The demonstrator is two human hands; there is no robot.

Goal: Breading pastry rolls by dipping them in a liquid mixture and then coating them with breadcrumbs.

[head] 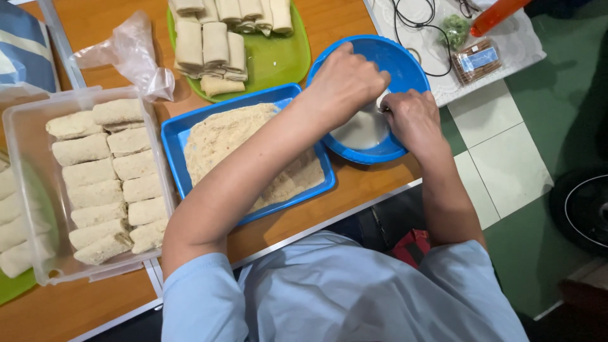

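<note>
Head view, both hands [380,95] over blue bowl [392,60]

I read the blue bowl [396,60] as glossy smooth plastic, same finish on the blue tray [174,136] with its coarse, matt crumbs [221,136]. Clear container [28,190] looks like translucent plastic; table [95,25] is smooth wood-look laminate, coated rolls [95,174] rough.

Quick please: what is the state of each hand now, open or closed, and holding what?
Left hand: curled closed over the blue bowl; what it holds cannot be told.
Right hand: closed in the bowl, contents hidden.
</note>
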